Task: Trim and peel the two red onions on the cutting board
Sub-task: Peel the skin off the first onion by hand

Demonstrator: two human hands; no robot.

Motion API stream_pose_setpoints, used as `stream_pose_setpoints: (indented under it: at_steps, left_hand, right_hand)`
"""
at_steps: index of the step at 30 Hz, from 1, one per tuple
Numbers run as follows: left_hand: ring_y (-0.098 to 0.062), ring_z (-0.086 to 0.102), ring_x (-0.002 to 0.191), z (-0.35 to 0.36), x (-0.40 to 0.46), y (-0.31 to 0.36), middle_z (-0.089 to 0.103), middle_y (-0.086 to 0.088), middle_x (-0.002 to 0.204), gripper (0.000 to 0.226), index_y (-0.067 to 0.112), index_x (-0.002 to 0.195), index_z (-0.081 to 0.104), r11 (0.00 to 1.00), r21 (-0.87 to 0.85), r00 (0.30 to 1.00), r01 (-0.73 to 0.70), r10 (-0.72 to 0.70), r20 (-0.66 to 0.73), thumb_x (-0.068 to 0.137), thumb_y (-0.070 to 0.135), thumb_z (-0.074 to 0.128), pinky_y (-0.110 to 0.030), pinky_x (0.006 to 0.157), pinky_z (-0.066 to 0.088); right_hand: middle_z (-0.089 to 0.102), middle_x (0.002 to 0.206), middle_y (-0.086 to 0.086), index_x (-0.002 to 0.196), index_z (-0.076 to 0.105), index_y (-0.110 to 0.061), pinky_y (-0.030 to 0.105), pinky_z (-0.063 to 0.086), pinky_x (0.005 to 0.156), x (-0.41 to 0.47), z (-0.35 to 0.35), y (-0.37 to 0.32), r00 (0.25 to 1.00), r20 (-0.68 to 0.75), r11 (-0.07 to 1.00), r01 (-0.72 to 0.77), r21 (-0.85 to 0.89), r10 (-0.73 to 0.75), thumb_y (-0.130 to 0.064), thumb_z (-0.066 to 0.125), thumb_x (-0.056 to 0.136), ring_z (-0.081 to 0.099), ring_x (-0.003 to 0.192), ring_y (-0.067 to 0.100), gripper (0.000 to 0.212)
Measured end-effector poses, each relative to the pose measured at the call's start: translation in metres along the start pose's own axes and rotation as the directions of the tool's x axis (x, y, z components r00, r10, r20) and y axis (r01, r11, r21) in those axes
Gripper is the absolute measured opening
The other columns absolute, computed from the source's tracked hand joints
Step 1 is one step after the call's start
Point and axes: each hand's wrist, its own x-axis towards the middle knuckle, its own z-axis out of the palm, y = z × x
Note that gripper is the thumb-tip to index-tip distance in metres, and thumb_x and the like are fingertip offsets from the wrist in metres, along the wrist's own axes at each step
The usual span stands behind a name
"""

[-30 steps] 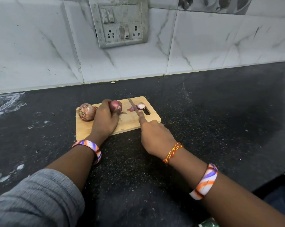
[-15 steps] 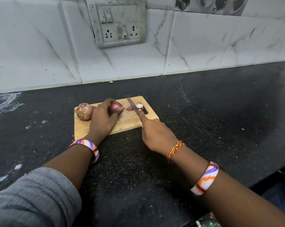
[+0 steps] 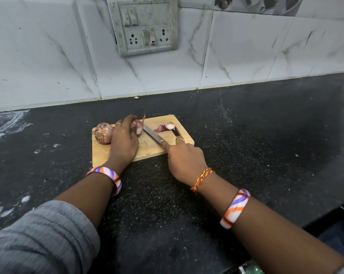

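A small wooden cutting board (image 3: 147,149) lies on the black counter. My left hand (image 3: 123,141) grips a red onion (image 3: 138,126) near the board's far edge, its dry tip pointing up. My right hand (image 3: 185,159) holds a knife (image 3: 152,134) whose blade tip touches that onion's right side. A second, unpeeled red onion (image 3: 103,133) sits at the board's left end, just left of my left hand. A cut-off onion end with purple skin (image 3: 165,127) lies by the board's handle slot.
The black speckled counter (image 3: 246,145) surrounds the board and meets a white marble-tiled wall (image 3: 246,56) with a switch and socket panel (image 3: 143,26). White smears mark the counter at far left (image 3: 7,123). The counter's front edge runs at lower right (image 3: 329,214).
The knife blade has swung left from beside the cut-off piece to the held onion's side. My left hand has turned the onion so its tip points up.
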Motion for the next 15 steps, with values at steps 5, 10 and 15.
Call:
stream_pose_setpoints:
  at_steps: [5,10,15]
  left_hand:
    - [-0.033,0.052,0.109,0.001,0.001,-0.005,0.057,-0.020,0.120,0.041,0.013,0.123,0.052,0.999,-0.039,1.000,-0.005,0.005,-0.017,0.088,-0.004,0.037,-0.038,0.094,0.041]
    - [-0.026,0.064,0.081,0.000,0.003,-0.004,0.061,-0.014,0.109,0.027,0.012,0.115,0.054,0.956,-0.275,0.995,0.100,-0.099,0.017,0.098,0.010,0.034,-0.040,0.074,0.057]
    - [-0.009,0.063,0.046,-0.003,0.004,-0.004,0.062,-0.010,0.073,0.022,0.018,0.104,0.048,0.839,-0.478,0.964,0.261,-0.251,0.086,0.100,0.024,0.027,-0.027,0.049,0.055]
  right_hand:
    - [0.029,0.141,0.020,0.147,0.020,-0.023,0.040,0.045,0.087,0.010,0.004,0.000,0.997,0.040,0.997,-0.057,-0.055,0.059,-0.014,0.040,0.094,0.045,0.119,0.034,0.057]
    - [0.032,0.140,0.019,0.147,0.019,-0.024,0.041,0.046,0.085,0.014,0.007,0.004,0.996,0.016,0.994,-0.090,-0.067,0.091,-0.017,0.041,0.095,0.047,0.119,0.034,0.057]
    - [0.036,0.139,0.015,0.147,0.018,-0.024,0.042,0.045,0.086,0.016,0.008,-0.001,0.994,-0.031,0.994,-0.102,-0.027,0.101,-0.027,0.043,0.095,0.043,0.121,0.032,0.057]
